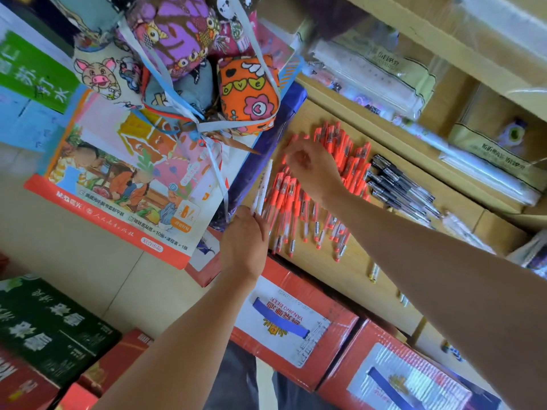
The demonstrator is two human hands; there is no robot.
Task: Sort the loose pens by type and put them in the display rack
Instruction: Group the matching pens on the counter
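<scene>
Carton reads YANJING BEER; left hand grips white pens.

A: What place does the view show?
B: A stationery shop: identical red pens and black pens heaped on a wooden shelf, plastic-wrapped stock far right (labels blurred), illustrated packs left, cartons near.

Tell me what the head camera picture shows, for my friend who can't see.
A person's right hand hovers over a pile of red pens on a wooden shelf, while the left hand holds white pens. Black pens lie beside the red ones.
</scene>
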